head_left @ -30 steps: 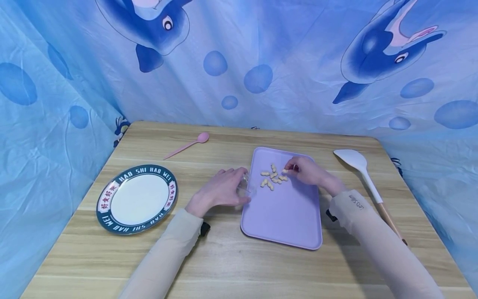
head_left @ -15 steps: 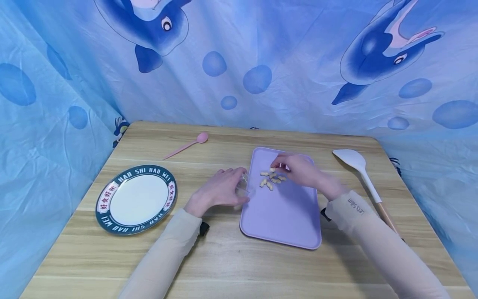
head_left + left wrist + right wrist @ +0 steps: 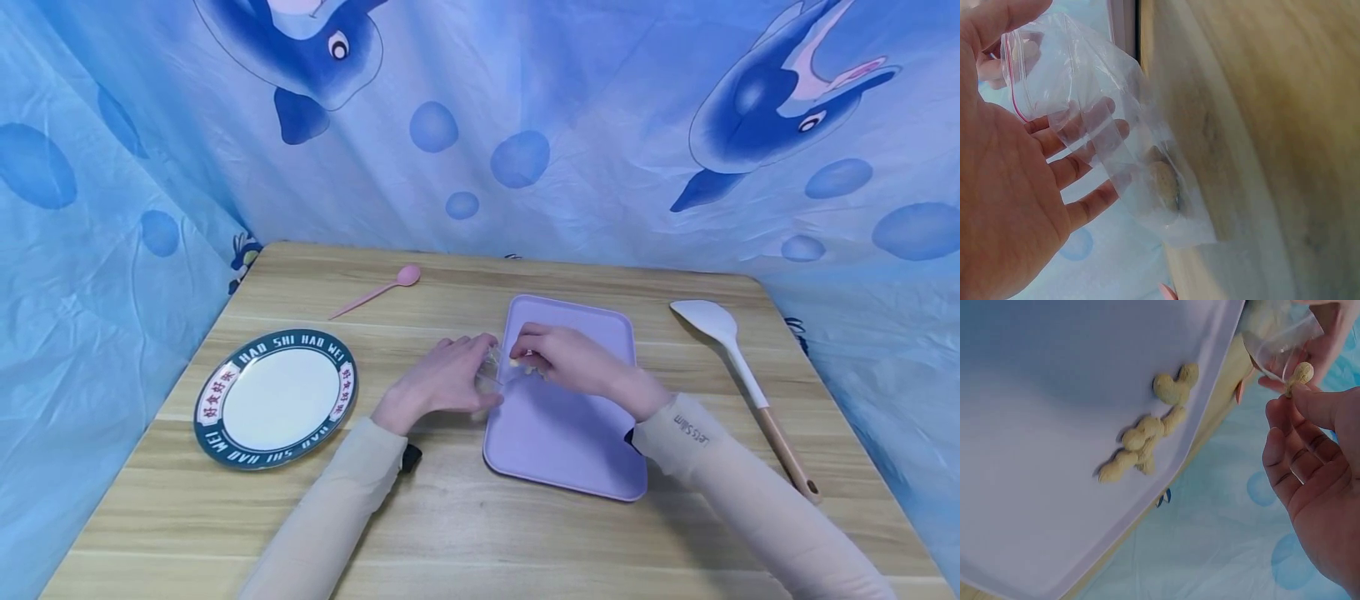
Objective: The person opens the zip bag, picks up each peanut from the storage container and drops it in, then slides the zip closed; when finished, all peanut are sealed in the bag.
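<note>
My left hand (image 3: 446,379) holds a clear zip bag (image 3: 1094,59) beside the tray's left edge, thumb and fingers around its mouth. At least one peanut (image 3: 1165,181) lies low in the bag, seen through the plastic. Between the thumb and fingertips of my right hand (image 3: 573,362) is a peanut (image 3: 1302,372), close to the bag's mouth. Several loose peanuts (image 3: 1141,432) lie on the purple tray (image 3: 555,454); in the head view my right hand mostly hides them.
To the left is a round plate (image 3: 281,400) with a dark green rim. A pink spoon (image 3: 407,276) lies behind it. Right of the tray rests a white spatula (image 3: 708,321) with a wooden handle. A blue dolphin-print curtain (image 3: 480,108) hangs behind the table.
My right hand has moved left across the tray and picked up a peanut, bringing it to the bag's mouth. The left hand and bag have stayed in place.
</note>
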{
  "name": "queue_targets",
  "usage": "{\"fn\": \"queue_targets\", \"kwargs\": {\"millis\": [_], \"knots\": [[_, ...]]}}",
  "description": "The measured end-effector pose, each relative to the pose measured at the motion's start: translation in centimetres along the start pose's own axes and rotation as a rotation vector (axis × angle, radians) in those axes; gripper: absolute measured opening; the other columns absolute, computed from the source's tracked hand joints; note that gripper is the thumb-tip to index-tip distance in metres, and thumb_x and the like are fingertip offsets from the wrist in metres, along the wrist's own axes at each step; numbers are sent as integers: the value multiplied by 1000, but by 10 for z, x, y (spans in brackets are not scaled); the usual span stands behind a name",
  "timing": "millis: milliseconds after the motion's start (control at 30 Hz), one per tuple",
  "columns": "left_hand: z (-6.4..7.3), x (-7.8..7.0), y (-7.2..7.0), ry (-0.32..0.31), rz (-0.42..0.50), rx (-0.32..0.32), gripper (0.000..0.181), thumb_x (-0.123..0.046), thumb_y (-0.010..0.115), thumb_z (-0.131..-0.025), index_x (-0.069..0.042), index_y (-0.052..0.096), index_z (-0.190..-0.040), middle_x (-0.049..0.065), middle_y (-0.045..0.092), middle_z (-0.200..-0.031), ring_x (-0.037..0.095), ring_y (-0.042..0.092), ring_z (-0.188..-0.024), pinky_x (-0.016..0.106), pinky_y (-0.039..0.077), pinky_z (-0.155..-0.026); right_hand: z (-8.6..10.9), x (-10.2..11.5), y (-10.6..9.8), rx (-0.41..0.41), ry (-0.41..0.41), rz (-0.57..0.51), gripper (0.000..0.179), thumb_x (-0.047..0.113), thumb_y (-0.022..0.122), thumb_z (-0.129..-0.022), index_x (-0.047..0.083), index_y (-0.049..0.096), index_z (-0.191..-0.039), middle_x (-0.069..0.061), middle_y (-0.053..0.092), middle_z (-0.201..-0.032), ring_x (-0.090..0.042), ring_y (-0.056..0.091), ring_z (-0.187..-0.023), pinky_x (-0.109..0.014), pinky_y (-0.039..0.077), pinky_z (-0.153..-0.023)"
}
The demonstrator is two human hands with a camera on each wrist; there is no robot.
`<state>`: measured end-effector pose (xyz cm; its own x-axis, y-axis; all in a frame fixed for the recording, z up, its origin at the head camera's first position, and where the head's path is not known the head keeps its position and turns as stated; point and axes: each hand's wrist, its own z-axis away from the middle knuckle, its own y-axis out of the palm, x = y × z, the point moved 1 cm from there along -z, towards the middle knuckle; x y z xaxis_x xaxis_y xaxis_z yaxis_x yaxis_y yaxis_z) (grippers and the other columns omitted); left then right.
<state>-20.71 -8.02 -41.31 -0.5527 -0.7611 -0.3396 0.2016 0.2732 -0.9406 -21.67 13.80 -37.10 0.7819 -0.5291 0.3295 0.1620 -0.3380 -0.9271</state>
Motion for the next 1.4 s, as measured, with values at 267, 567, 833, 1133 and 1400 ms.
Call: {"fn": "queue_targets", "kwargs": {"millis": [267, 567, 833, 1133, 1400], "knots": [[0, 0, 1, -2, 10, -2, 79, -54, 72, -79, -13, 44, -141, 3, 63, -122, 17, 57, -109, 41, 42, -95, -1, 6, 9, 34, -6, 24, 23, -6, 67, -90, 12, 72, -103, 4, 62, -102, -11, 61, -88, -30, 51, -79], [0, 0, 1, -3, 10, 2, 80, -54, 72, -80, -13, 44, -142, 4, 61, -127, 19, 56, -115, 43, 41, -99, 0, 9, 11, 26, -5, 21, 24, -5, 65, -91, 11, 73, -106, 4, 62, -105, -14, 63, -89, -33, 52, -80], [1, 0, 2, -1, 4, -4, 80, -53, 72, -79, -12, 44, -142, 5, 62, -125, 20, 57, -114, 44, 41, -98, 2, 7, 12, 15, 12, 22, 22, -4, 64, -92, 11, 73, -106, 4, 62, -106, -14, 62, -91, -34, 52, -81], [1, 0, 2, 2, 0, 0, 79, -54, 72, -80, -12, 44, -141, 3, 63, -121, 19, 58, -110, 42, 42, -96, 5, 2, 12, 27, 48, 1, 21, -2, 66, -91, 11, 73, -106, 4, 63, -105, -15, 63, -91, -32, 51, -80], [1, 0, 2, 3, -11, -10, 78, -55, 71, -80, -13, 45, -140, 0, 64, -114, 16, 58, -105, 39, 43, -93, 12, -6, 2, -13, 73, -30, 14, 3, 71, -91, 7, 73, -104, -1, 66, -100, -9, 60, -79, -29, 51, -73]]}}
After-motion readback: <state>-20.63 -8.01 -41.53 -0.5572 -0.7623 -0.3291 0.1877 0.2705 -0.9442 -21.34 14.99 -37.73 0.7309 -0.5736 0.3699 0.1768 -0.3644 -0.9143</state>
